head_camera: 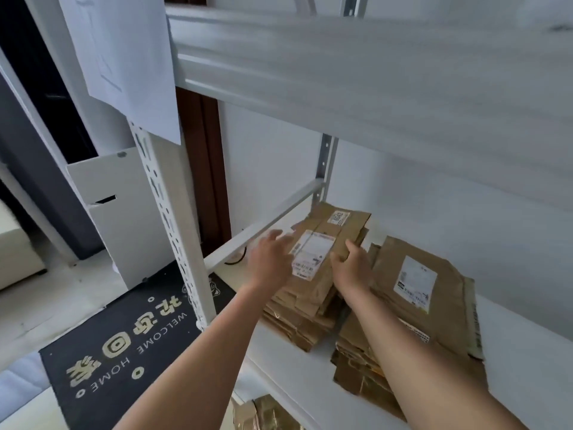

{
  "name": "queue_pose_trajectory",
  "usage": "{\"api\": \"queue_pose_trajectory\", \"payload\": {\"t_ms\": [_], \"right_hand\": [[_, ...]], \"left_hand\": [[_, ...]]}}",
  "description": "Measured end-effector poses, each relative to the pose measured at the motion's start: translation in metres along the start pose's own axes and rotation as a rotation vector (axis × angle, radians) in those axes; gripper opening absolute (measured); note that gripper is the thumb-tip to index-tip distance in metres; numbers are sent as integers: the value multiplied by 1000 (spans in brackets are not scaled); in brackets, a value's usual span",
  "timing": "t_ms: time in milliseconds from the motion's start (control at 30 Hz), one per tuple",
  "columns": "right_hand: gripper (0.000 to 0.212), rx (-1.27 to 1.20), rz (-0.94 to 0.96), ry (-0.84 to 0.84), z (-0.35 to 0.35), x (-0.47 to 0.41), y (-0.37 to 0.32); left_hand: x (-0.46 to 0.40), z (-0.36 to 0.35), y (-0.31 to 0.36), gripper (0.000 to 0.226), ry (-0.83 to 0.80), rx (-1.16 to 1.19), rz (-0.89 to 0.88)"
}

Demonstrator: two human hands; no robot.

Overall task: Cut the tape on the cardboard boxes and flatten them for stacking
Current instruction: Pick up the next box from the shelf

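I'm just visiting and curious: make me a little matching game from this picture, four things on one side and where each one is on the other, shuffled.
Things:
1. left hand
2. right hand
3. doormat
4. sheet of paper

Places:
A. hanging on the shelf post, upper left
B. on the floor beside the shelf
C. grip on the right edge of the top flattened box
D. fingers laid on the left edge of that box

Pairs: 1-D, 2-C, 3-B, 4-A
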State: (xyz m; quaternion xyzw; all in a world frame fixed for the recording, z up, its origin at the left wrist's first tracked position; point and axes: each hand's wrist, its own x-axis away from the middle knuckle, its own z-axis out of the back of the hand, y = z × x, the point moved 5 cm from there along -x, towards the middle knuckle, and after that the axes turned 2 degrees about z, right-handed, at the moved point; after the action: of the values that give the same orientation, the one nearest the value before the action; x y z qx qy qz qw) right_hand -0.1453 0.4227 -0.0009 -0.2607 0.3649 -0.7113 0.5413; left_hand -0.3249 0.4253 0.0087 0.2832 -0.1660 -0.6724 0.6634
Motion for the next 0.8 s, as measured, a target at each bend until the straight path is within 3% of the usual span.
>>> {"api": "queue_pose_trajectory", "payload": {"t_ms": [100, 167, 233, 300, 367, 467, 700, 800], "right_hand": [[46, 106, -125, -35, -23, -11, 28], [38, 265, -158, -54, -34, -10, 45], [30, 519, -87, -6, -43, -11, 45], [43, 685, 48, 38, -53, -18, 36], [63, 666, 79, -79, -68, -30, 35], [71, 643, 10, -266, -89, -43, 58], [68, 606, 22, -206, -98, -41, 74], [65, 665, -17, -252, -98, -39, 64]], "left_hand": [[-15, -47, -26, 50, -311, -106, -64], [-12, -70, -43, 51, -427, -161, -110], [-11, -78, -53, 52, -411, -175, -127], [-15, -75, -57, 52, -375, -198, -155], [-18, -75, -59, 51, -374, -224, -216], [-16, -80, -65, 49, -417, -199, -227], [-15, -88, -76, 51, -453, -166, -222], [-16, -84, -71, 50, -468, -169, -193]]}}
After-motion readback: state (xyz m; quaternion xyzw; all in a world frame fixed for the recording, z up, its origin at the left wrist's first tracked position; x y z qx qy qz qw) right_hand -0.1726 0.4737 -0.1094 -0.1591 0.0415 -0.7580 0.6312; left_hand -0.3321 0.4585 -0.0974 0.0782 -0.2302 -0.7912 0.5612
